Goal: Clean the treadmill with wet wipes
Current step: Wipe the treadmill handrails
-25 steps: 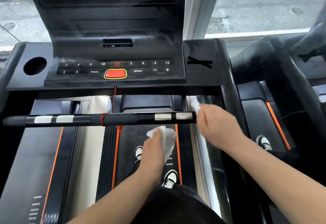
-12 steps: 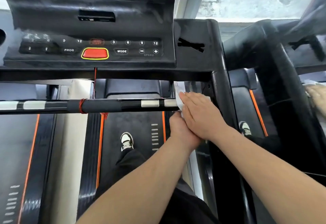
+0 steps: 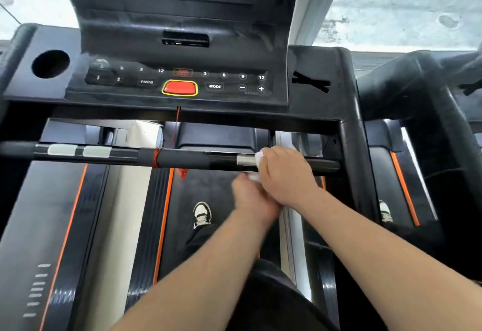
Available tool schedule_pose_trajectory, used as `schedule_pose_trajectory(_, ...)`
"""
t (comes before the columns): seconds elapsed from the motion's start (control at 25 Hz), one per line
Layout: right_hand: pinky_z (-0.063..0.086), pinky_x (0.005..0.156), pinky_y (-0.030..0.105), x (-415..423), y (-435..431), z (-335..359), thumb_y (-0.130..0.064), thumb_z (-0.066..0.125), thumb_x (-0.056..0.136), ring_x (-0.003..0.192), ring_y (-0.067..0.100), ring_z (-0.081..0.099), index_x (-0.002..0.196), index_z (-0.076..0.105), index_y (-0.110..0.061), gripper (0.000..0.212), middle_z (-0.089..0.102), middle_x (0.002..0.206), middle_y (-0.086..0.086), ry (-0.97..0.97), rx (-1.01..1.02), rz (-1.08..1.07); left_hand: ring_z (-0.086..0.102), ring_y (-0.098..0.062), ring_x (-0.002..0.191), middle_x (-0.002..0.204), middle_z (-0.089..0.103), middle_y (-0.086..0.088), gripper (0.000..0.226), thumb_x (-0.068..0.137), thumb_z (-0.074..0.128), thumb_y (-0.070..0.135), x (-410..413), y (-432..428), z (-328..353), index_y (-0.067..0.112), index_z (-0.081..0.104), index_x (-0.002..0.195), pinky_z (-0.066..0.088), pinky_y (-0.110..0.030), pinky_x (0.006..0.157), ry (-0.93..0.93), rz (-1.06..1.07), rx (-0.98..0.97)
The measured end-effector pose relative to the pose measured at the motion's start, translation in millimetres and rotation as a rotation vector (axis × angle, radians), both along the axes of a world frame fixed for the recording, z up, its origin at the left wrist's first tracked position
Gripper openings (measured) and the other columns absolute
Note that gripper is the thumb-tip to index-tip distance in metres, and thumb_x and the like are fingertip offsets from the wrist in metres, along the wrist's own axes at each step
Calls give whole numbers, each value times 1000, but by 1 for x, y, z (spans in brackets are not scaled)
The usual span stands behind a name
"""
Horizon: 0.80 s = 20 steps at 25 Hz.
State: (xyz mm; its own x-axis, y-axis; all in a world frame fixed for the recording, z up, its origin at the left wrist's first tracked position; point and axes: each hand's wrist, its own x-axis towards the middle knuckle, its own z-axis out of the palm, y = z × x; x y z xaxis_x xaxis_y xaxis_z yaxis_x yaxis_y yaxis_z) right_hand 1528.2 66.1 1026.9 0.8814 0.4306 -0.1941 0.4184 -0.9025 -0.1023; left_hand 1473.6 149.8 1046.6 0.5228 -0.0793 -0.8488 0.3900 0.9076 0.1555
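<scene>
Treadmill [image 3: 317, 111]: the wet wipe [image 3: 259, 158] lies on the cross handlebar [image 3: 182, 160] near its right end, close to the right upright [image 3: 350, 153]. The right hand [image 3: 285, 174] lies over the bar. Its grip is clenched round bar and wipe together, and a white corner shows at the fingertips, beside a silver sensor plate [image 3: 245, 160]. The left hand [image 3: 251, 200] sits just below the bar, partly under the right hand and touching it. A white sliver shows at its fingertips, but its grip cannot be determined. A red button [image 3: 179, 88] sits on the control panel above the bar. One shoe [image 3: 202, 213] rests on the belt [image 3: 216, 192].
</scene>
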Motion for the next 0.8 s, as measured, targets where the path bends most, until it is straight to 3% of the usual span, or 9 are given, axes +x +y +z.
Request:
schedule_pose_trajectory(0.08, 43, 84, 42, 2, 9, -3, -35, 22, 99, 84, 24, 56, 93, 51, -23, 32, 58, 87, -2, 47, 69, 38, 65, -31, 109, 108, 75, -17, 40, 100, 40, 31, -3, -15, 6, 8, 66, 121, 49, -38, 96, 6, 22, -164)
schedule_pose_trajectory(0.16, 44, 86, 44, 2, 3, -6, -40, 26, 100, 88, 26, 58, 99, 53, -23, 33, 61, 92, -1, 38, 55, 53, 63, -36, 116, 115, 73, -22, 48, 102, 36, 33, -3, 14, 4, 5, 64, 130, 47, -43, 100, 48, 125, -148)
schedule_pose_trajectory(0.28, 40, 83, 42, 2, 8, -2, -38, 20, 101, 90, 29, 59, 103, 60, -22, 43, 63, 98, 1, 18, 16, -46, 58, -39, 129, 133, 67, -21, 49, 104, 32, 26, -1, 65, 4, 5, 61, 138, 39, -44, 115, -48, 278, -79)
schedule_pose_trajectory(0.36, 41, 82, 43, -1, 29, 2, -37, 23, 104, 92, 31, 60, 103, 60, -20, 41, 63, 100, 2, 17, 28, -46, 50, -37, 138, 151, 54, -18, 44, 108, 32, 18, -6, 87, 9, 7, 54, 145, 42, -32, 109, -22, 318, 19)
schedule_pose_trajectory(0.4, 42, 83, 44, -4, 44, 3, -38, 24, 104, 93, 32, 61, 107, 61, -20, 41, 64, 103, 3, 15, 29, -20, 50, -37, 137, 155, 49, -17, 42, 109, 32, 17, -8, 94, 12, 8, 52, 146, 45, -33, 101, 8, 262, 89)
schedule_pose_trajectory(0.48, 43, 86, 45, -10, 73, 3, -40, 21, 103, 97, 31, 61, 116, 62, -22, 46, 65, 110, 2, -8, 31, 18, 62, -33, 116, 146, 58, -16, 35, 108, 37, 26, -9, 99, 16, 11, 62, 127, 49, -42, 88, 5, 216, 40)
schedule_pose_trajectory(0.6, 43, 87, 45, -16, 112, 1, -43, 14, 99, 98, 30, 62, 115, 62, -23, 55, 66, 111, 1, 5, 51, 39, 71, -26, 82, 92, 76, -15, 44, 108, 39, 39, -19, 112, 19, 6, 67, 103, 53, -38, 74, 53, 109, 114)
schedule_pose_trajectory(0.72, 43, 86, 44, -18, 132, 1, -41, 19, 102, 96, 27, 62, 109, 63, -23, 48, 67, 107, -2, 29, 58, 18, 77, -32, 80, 90, 77, -19, 52, 105, 45, 40, -35, 136, 22, -1, 67, 127, 62, -40, 70, 66, 15, 242)
schedule_pose_trajectory(0.8, 43, 87, 43, -13, 136, 3, -38, 16, 102, 93, 27, 63, 102, 63, -22, 49, 69, 99, -2, 66, 146, -91, 75, -28, 63, 72, 74, -16, 51, 104, 46, 33, -42, 155, 28, -3, 59, 138, 58, -33, 51, 111, -30, 316)
